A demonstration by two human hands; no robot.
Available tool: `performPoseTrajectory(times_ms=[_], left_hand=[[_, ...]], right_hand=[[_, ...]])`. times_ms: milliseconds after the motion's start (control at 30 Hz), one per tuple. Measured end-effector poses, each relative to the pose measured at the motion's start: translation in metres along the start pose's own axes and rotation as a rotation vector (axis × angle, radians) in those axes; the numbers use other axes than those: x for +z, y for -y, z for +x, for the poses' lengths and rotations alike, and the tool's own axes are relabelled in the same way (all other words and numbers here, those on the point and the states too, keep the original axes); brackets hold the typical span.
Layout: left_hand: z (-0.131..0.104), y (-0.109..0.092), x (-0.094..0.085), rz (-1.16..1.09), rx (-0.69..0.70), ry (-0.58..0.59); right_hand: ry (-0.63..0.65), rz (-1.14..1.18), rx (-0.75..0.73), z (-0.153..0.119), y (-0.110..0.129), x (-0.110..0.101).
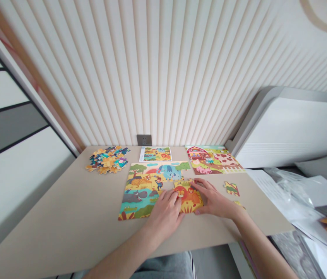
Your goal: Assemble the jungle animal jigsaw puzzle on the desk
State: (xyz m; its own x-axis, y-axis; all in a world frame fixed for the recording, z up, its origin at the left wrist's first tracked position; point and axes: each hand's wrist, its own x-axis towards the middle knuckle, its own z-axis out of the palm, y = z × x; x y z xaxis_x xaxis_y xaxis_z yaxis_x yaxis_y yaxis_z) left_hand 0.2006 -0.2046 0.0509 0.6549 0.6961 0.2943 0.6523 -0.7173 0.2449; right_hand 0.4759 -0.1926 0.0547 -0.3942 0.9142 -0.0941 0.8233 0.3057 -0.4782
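Note:
A partly joined jigsaw puzzle (140, 182) with safari animals lies flat on the table. At its lower right is a joined lion section (190, 197), with a gap above and beside part of it. My left hand (166, 211) rests over the seam, its bent fingers and thumb on the left side of this section. From the other side my right hand (214, 199) holds the section, fingertips at the top right corner and thumb near the bottom right. Two loose pieces lie right of that hand: a green and brown piece (232, 188) and a yellow piece (238, 204), partly hidden by the wrist.
A heap of loose puzzle pieces (108, 159) sits at the back left of the table (64, 217). Behind the puzzle lies a reference picture card (155, 154). A finished farm puzzle (212, 159) is at the back right. Papers and plastic wrap (291, 186) lie beyond the right edge.

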Motion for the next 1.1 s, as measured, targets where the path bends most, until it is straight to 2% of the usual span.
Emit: performPoseTrajectory(times_ms=[533, 700, 867, 1000, 1100], left_hand=[[0.005, 0.003, 0.004, 0.004, -0.018, -0.034], [0.007, 0.003, 0.003, 0.004, -0.003, -0.027], [0.007, 0.001, 0.004, 0.023, 0.000, -0.022], [0.006, 0.001, 0.008, 0.030, 0.000, -0.043], [0.006, 0.000, 0.010, 0.036, 0.007, -0.045]], right_hand=[[0.044, -0.080, -0.018, 0.007, 0.000, -0.005], [0.022, -0.150, -0.059, 0.007, 0.015, -0.007], [-0.060, -0.191, -0.104, 0.014, 0.036, 0.012], [-0.114, -0.220, -0.086, 0.019, 0.040, 0.030], [-0.146, -0.242, -0.089, 0.020, 0.043, 0.035]])
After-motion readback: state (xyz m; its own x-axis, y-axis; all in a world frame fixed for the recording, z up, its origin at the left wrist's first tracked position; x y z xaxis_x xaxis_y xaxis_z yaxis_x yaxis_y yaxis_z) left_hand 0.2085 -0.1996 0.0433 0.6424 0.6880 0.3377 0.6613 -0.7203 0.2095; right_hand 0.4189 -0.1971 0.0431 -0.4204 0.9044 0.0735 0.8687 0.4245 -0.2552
